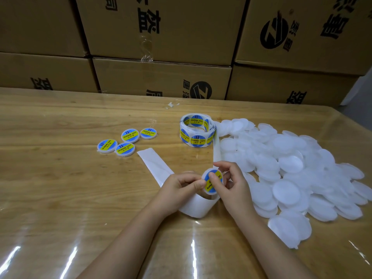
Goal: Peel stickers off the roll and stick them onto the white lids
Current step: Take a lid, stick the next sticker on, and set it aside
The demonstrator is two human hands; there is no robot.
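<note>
A round white lid (213, 180) with a blue and yellow sticker on it is held up just above the table between both hands. My left hand (180, 187) grips its left edge. My right hand (231, 184) holds its right side, with the thumb pressing on the sticker. The sticker roll (197, 130) stands behind them, and its bare white backing strip (155, 164) loops round under my hands. A large heap of plain white lids (291, 170) lies to the right. Several lids with stickers on them (126, 142) lie at the left.
The wooden table (60, 188) has a glossy clear cover. Stacked cardboard boxes (161, 47) form a wall along its far edge. A small scrap of torn paper (172, 104) lies near the boxes.
</note>
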